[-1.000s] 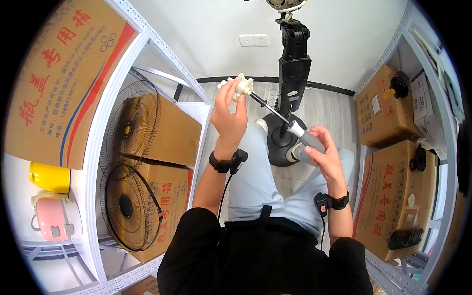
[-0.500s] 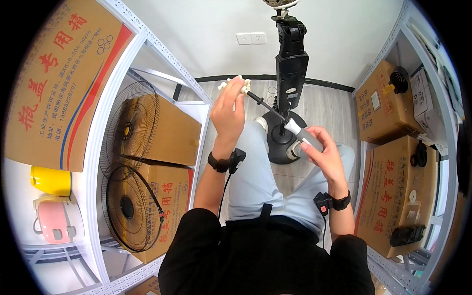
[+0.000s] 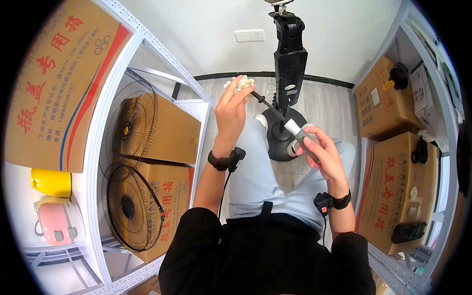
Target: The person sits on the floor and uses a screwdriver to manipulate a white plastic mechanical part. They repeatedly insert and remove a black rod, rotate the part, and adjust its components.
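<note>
In my left hand (image 3: 230, 114), raised at centre left, is a small cream-white plastic part (image 3: 244, 83), gripped between the fingertips. My right hand (image 3: 324, 156) is closed around the grey handle of a screwdriver (image 3: 306, 142) with a white collar. Its thin shaft slants up and left toward the white part, in line with a short thick black piece (image 3: 259, 97) beside my left fingers. Whether the shaft's tip sits inside that black piece cannot be made out. Behind the hands stands a black pedestal fan stand (image 3: 291, 73) on a round base (image 3: 280, 142) between my feet.
Shelf racks (image 3: 96, 162) flank me on both sides. On the left are two wire fan guards (image 3: 129, 209), cardboard boxes (image 3: 164, 128) and a pink appliance (image 3: 55, 223). To the right, boxes (image 3: 381, 196) bear small black fan parts (image 3: 408, 232). A wall socket (image 3: 249, 35) is ahead.
The white part has turned and shifted slightly right in my left fingers. My right fingers have shifted on the screwdriver handle, which has moved a little.
</note>
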Available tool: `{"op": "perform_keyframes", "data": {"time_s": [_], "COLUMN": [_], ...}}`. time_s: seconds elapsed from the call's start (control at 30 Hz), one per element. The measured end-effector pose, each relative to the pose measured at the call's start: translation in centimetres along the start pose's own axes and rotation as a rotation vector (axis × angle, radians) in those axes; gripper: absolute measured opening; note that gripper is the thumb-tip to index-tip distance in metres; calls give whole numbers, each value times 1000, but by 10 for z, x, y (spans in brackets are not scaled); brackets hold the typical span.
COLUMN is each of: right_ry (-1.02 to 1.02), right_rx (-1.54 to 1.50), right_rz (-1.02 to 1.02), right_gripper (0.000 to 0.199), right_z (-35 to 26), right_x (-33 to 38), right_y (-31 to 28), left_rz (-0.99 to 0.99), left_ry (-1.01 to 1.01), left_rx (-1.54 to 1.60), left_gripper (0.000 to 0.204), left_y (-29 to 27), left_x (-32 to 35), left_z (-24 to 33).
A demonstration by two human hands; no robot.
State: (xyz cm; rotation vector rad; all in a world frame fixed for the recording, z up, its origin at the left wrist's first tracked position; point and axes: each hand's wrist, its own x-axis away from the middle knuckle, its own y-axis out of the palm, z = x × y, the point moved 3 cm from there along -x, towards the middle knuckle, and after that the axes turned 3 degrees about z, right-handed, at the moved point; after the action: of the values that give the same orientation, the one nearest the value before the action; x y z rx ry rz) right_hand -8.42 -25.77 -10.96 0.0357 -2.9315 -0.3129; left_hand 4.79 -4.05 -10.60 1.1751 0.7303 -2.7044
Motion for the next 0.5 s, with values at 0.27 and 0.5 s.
{"op": "perform_keyframes", "data": {"time_s": [0.27, 0.5], "right_ry": [110, 161], "right_rx": [-92, -54], "right_rz": [4, 22], "right_gripper": [31, 33], "right_z": [-10, -11], "right_x": [9, 10], "right_y": [5, 9], "left_rz": [-173, -289], "left_ry": [75, 84], "left_rx": [-35, -37], "left_gripper": [55, 44], "left_y": [11, 17], "left_x": [5, 16], "left_z": [0, -12]}}
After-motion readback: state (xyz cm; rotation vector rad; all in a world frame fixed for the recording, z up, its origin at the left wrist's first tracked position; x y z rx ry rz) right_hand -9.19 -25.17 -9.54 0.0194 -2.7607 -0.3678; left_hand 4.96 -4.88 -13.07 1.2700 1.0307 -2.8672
